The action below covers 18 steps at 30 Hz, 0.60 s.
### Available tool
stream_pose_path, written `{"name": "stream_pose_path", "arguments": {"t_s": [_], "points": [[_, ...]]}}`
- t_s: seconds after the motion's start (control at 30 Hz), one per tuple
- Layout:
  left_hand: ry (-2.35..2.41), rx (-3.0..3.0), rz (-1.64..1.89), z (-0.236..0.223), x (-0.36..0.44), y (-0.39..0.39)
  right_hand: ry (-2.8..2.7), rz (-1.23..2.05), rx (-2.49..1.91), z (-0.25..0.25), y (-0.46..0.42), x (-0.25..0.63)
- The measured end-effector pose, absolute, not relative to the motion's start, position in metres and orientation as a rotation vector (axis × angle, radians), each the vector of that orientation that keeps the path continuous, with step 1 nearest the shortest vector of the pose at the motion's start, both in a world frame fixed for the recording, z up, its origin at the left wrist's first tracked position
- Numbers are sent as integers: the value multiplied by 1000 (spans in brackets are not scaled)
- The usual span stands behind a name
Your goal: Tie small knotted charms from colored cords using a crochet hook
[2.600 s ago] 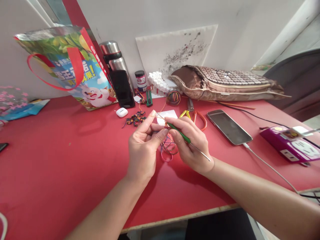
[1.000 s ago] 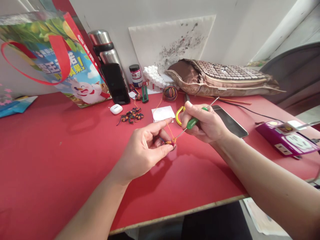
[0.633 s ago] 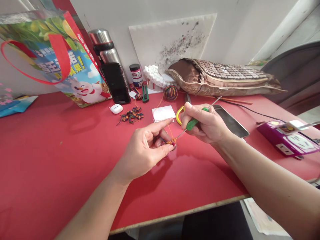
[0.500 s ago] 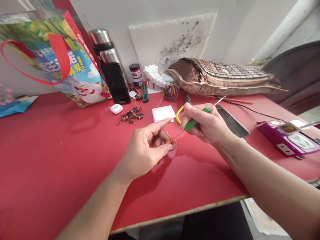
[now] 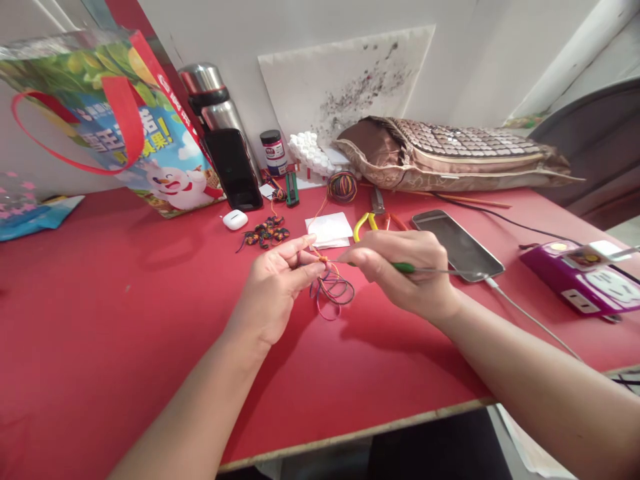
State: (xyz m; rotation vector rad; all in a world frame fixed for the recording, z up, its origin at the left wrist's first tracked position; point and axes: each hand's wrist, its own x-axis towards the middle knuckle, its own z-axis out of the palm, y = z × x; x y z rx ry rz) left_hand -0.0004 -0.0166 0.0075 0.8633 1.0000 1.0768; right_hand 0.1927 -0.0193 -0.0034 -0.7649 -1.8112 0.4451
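Between thumb and fingers, my left hand [image 5: 273, 290] pinches a small piece of multicoloured crochet work [image 5: 323, 259]. Loops of coloured yarn [image 5: 334, 293] dangle below it, and a strand runs up toward a yarn ball [image 5: 342, 187]. My right hand [image 5: 413, 270] is closed around the green handle of a crochet hook [image 5: 404, 267]. The hook's thin tip reaches leftward to the crochet work; whether it passes through a stitch I cannot tell. Beyond my left hand lies a finished-looking multicoloured crocheted piece [image 5: 266, 232].
Behind my hands are a folded white paper [image 5: 329, 230] and pliers with yellow and red handles [image 5: 371, 223]. A phone [image 5: 457, 244] with a cable lies right, near a purple power strip [image 5: 583, 283]. A standing phone [image 5: 234, 170], a thermos [image 5: 223, 110] and a gift bag [image 5: 170, 133] are at left.
My right hand has turned the hook from slanting to nearly level and lowered slightly. My left hand has shifted up and left with the crochet work; more hanging yarn loops show.
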Motion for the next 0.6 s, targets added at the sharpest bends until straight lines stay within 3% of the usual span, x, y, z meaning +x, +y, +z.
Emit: {"name": "stream_pose_path", "arguments": {"t_s": [0.2, 0.43, 0.6], "points": [[937, 613, 1039, 11, -4, -10, -2035, 238, -526, -21, -11, 190], [900, 554, 1097, 11, -5, -11, -2121, -337, -569, -32, -12, 177], [900, 666, 1232, 8, -1, -15, -2112, -488, -661, -33, -15, 167]]}}
